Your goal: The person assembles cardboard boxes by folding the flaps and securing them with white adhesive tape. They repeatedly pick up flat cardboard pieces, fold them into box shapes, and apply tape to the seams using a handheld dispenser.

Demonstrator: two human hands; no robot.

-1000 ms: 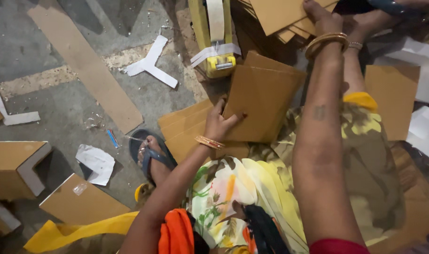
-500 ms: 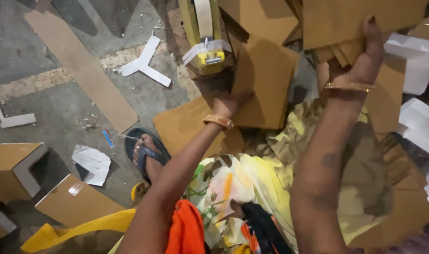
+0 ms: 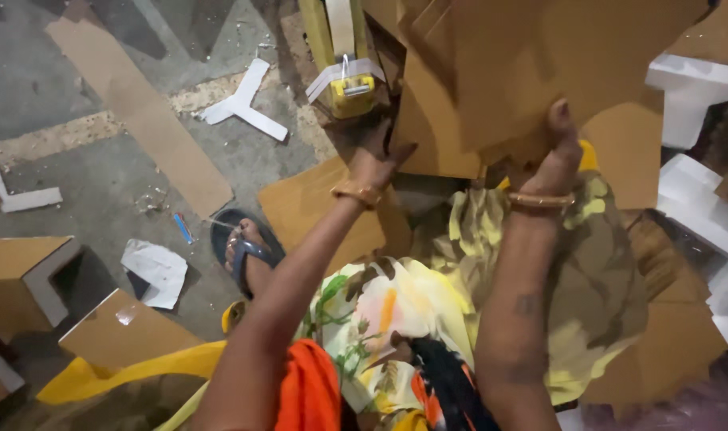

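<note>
Both hands, left hand & right hand, on cardboard sheets (fingertips hidden).

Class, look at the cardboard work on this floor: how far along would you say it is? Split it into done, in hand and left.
Done: folded cardboard boxes stand on the floor at the left. In hand: the right hand lifts a stack of brown cardboard sheets, while the left hand touches another flat sheet. Left: flat pieces and white scraps lie loose around.
</note>
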